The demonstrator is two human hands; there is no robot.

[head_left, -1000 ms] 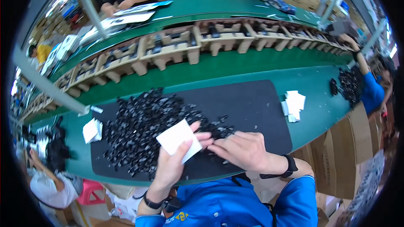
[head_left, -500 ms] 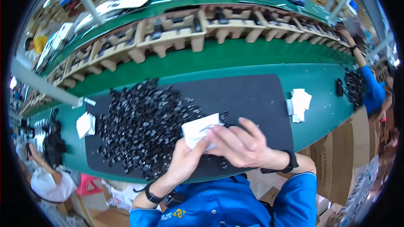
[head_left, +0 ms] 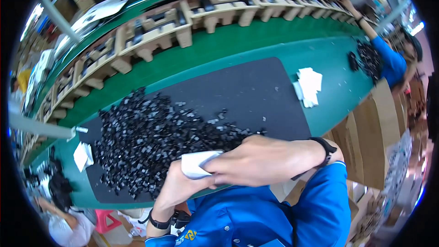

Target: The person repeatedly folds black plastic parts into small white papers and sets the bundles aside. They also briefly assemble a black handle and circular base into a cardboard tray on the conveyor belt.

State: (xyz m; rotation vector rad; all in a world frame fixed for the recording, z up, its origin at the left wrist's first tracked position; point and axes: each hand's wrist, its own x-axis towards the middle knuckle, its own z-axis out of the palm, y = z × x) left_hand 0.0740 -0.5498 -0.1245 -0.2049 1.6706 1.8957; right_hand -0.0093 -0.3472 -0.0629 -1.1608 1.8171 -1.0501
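Note:
In front of my body, low over the near edge of the black mat (head_left: 247, 87), both hands meet at a white paper packet (head_left: 194, 163), curled open at one side. My left hand (head_left: 176, 180) is closed around its lower left part. My right hand (head_left: 251, 162) comes across from the right, its fingers bent and pressed on the packet's right edge. Those fingertips are partly hidden, so anything small between them does not show. Just beyond my hands spreads a big pile of small black plastic parts (head_left: 141, 142).
White paper packets (head_left: 310, 84) lie right of the mat, and more white pieces (head_left: 83, 156) left. Brown moulded trays (head_left: 153, 29) with black items line the green conveyor (head_left: 192, 48). Cardboard boxes (head_left: 366, 132) stand at right. Co-workers' arms (head_left: 372, 29) show around the benches.
The view has turned and shifted. My hands have come lower and closer to my body with the packet, which has tilted. My right hand's spread fingers have bent in onto its edge.

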